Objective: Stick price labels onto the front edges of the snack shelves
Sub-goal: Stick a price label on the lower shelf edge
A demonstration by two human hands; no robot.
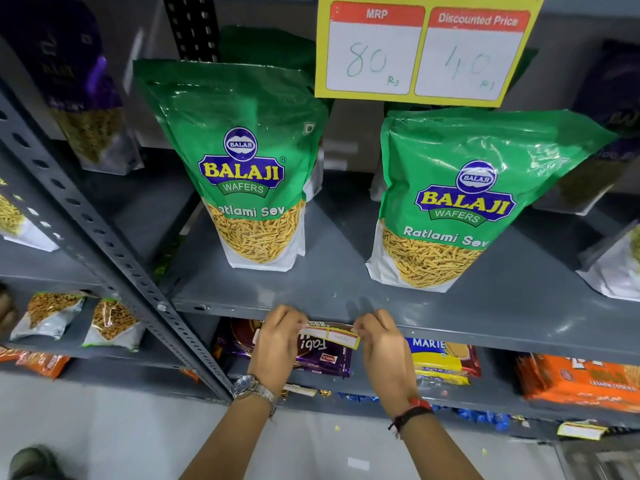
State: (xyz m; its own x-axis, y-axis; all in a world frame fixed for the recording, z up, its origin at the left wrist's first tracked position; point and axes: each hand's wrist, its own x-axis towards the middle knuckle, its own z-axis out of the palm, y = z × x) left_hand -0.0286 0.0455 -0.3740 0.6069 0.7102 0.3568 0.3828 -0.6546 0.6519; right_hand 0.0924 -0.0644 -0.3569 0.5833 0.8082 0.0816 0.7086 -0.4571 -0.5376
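Observation:
A small yellow price label (331,335) with red-and-white boxes is held flat just below the front edge of the grey snack shelf (450,327). My left hand (278,341) pinches its left end and my right hand (382,348) pinches its right end. The label hangs in front of the lower shelf's packets, close under the shelf edge; whether it touches the edge is unclear. A larger yellow price label (426,50) marked 80 and 40 is stuck on the shelf edge above.
Two green Balaji sev bags (249,161) (471,202) stand on the shelf. A perforated grey upright (104,237) runs diagonally at left. Purple (322,358), yellow (443,358) and orange (581,379) biscuit packs lie below. Another small label (581,429) sits on a lower edge.

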